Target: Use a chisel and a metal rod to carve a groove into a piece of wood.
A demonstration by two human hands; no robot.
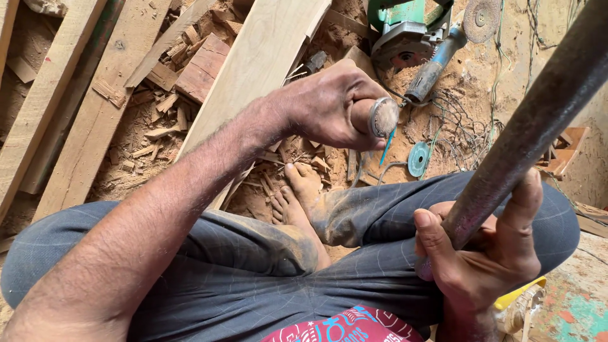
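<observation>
- The left hand [329, 104] is raised over the lap, fingers curled into a tight fist around a short round handle [382, 117]; only its worn, flat, greyish end shows, poking out on the right side of the fist.
- What that handle belongs to cannot be told — the rest is hidden inside the hand.
- The right hand [487, 253] sits near and to the right, resting on the right thigh, fingers wrapped closed around a dark metal rod [538, 120], thumb pressed up along it.
- The rod is thick, round, brownish-grey and dull, with a rough, rusty-looking skin; it rises slantwise from the hand to the far right corner, blurred because it is close to the camera.
- The person sits cross-legged in dark checked trousers [253, 266], dusty at the knees, with bare feet [297, 196] tucked in the middle.
- Beyond the feet lies a pale wooden plank [259, 63], running away to the far middle, with more planks [57, 101] at the left and wood chips [164, 120] and sawdust between them.
- Far right of the plank lies a green power tool [405, 31] with a blue-grey handle, and a round grinding disc [481, 19] beside it.
- A small teal disc [418, 158] lies on the sawdust among loose wires — just beyond the right knee.
</observation>
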